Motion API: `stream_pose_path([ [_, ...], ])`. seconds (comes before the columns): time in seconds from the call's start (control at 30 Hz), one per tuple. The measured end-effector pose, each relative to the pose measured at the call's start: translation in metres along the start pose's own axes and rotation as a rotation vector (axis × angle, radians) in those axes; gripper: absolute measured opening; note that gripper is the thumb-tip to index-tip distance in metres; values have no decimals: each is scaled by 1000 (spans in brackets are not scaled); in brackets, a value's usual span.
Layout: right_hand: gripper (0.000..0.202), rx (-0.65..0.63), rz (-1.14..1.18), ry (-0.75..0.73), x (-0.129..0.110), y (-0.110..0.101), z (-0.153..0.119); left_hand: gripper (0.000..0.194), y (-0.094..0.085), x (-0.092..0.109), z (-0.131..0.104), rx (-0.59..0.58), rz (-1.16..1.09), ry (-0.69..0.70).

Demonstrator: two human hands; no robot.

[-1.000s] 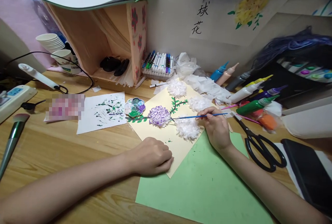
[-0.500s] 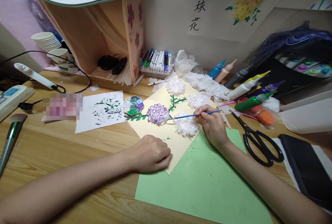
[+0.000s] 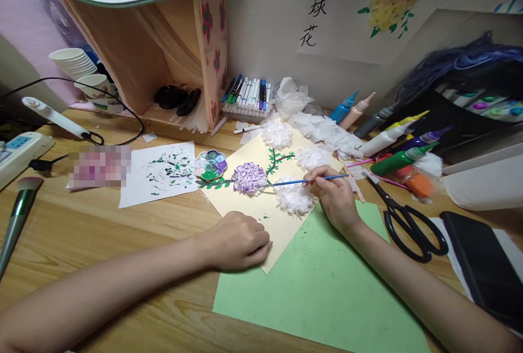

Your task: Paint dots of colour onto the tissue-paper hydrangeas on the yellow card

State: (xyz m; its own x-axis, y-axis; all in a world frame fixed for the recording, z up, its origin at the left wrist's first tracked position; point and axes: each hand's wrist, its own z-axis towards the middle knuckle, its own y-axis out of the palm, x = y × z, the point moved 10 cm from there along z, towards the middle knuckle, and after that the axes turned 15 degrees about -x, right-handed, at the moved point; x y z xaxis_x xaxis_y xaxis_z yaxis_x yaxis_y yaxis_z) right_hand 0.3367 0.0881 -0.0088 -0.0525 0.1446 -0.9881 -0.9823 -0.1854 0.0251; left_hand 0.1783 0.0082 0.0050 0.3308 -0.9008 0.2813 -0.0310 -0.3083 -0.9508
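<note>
My right hand (image 3: pixel 334 198) pinches a thin paintbrush (image 3: pixel 290 182) with a blue handle, held nearly level. The brush tip points left, beside the purple-tinted paper flower (image 3: pixel 248 177). That flower lies on a cream sheet (image 3: pixel 241 208), along with white ruffled paper flowers (image 3: pixel 294 199) and painted green stems with leaves (image 3: pixel 279 162). Closed in a loose fist, my left hand (image 3: pixel 239 241) rests on the sheet's near left edge, with nothing visible in it. A flower-shaped paint palette (image 3: pixel 210 165) with green and purple paint touches the sheet's left corner.
Under the cream sheet lies green paper (image 3: pixel 318 287). Black-handled scissors (image 3: pixel 408 222) and a dark phone-like object (image 3: pixel 482 266) are at right, below several paint bottles (image 3: pixel 402 158). A paint-smeared white paper (image 3: pixel 163 176) lies left; markers (image 3: pixel 249 94) stand behind.
Almost nothing differs. The paintbrush has shifted very slightly beside the purple flower, still in my right hand. My left hand stays in place.
</note>
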Motion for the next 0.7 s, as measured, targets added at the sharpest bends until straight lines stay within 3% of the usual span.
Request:
stream_pose_path([
  [0.2,10,63,-25,-70,-7,-7,-2,31,-1,0,0,4,-1,0],
  [0.4,10,-3,-20,1,-1,1,-1,31,0,0,0,-4,-3,1],
  [0.6,12,111,-21,-80,-8,-11,-3,31,-1,1,0,9,-7,7],
  [0.7,12,63,-18,-57,-6,-6,-2,31,-1,0,0,3,-7,4],
])
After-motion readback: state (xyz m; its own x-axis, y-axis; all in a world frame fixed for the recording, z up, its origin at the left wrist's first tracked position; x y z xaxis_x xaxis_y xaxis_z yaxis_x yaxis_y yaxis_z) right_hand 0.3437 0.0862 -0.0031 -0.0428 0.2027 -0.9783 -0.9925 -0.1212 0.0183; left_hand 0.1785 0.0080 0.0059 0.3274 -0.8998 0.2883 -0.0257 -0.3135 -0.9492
